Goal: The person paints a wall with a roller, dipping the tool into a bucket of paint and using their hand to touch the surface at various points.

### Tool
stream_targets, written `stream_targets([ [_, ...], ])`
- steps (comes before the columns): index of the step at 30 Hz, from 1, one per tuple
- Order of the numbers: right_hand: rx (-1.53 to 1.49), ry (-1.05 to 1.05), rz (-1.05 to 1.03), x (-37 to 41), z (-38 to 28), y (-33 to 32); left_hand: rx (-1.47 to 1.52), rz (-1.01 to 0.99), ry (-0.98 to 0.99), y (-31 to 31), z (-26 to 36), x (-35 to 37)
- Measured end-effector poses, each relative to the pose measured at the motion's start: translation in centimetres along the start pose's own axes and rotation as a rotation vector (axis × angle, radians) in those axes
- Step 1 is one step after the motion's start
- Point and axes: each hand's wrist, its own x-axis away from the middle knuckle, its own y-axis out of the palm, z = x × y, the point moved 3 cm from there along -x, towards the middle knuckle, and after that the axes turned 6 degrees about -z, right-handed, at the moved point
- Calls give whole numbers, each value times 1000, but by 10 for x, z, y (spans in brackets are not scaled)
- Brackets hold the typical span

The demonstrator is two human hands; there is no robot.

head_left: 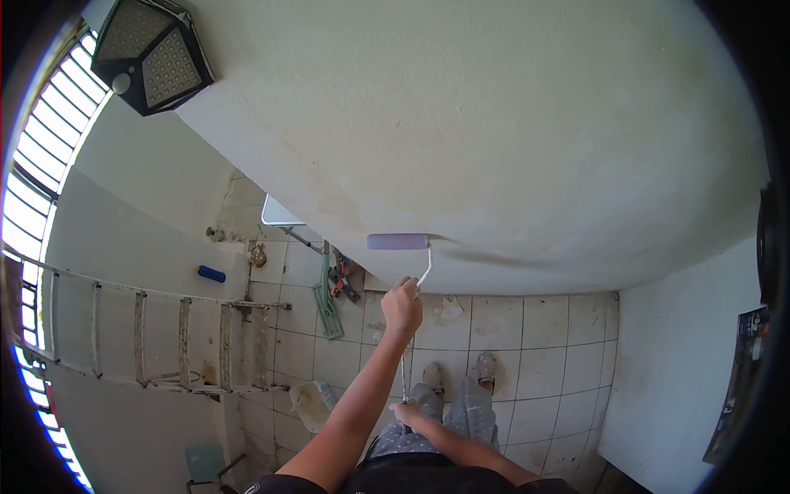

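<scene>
Grips a thin pole [402, 366] with both hands: left hand [401, 306] clenched round it high up, right hand [407, 414] closed on its lower end near the waist, at 6 o'clock from the left. Holds the paint roller [397, 241] level against the pale wall [510, 123], just at 12 o'clock of the left hand, joined to the pole by a bent white frame [427, 267]. Looks steeply down along the wall to a tiled floor [543, 346], with two slippered feet [434, 377] side by side at 6 o'clock of the roller, close to the foot of the wall. Shows a paint-spattered ladder [164, 337] at 9 o'clock of the left hand, well apart from it. Shows a green long-handled tool [327, 303] on the tiles at 9 o'clock, nearer the hand, and a small blue object [211, 274] beyond it, too small to tell more. Has a pale tub [313, 405] on the floor at 8 o'clock of the left hand. Carries a black panel lamp [152, 53] on the wall far up at 10 o'clock, beside a barred window [37, 181].
</scene>
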Motion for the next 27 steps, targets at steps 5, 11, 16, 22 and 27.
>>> stream_targets([
  [5, 49, -68, 25, 0, -1, -3, -30, -13, -24, -20, 14, -1],
  [11, 209, -149, 133, -14, -20, -18, -49, 67, -16, -53, 41, -15],
  [16, 193, -195, 128, -8, -47, -10, -99, 79, 35, -68, 42, -29],
  [22, 114, -106, 96, -1, -47, -16, -17, 92, 43, -41, 24, -24],
  [27, -8, -7, 5, -5, -11, -10, -21, 32, -31, -1, 1, -12],
])
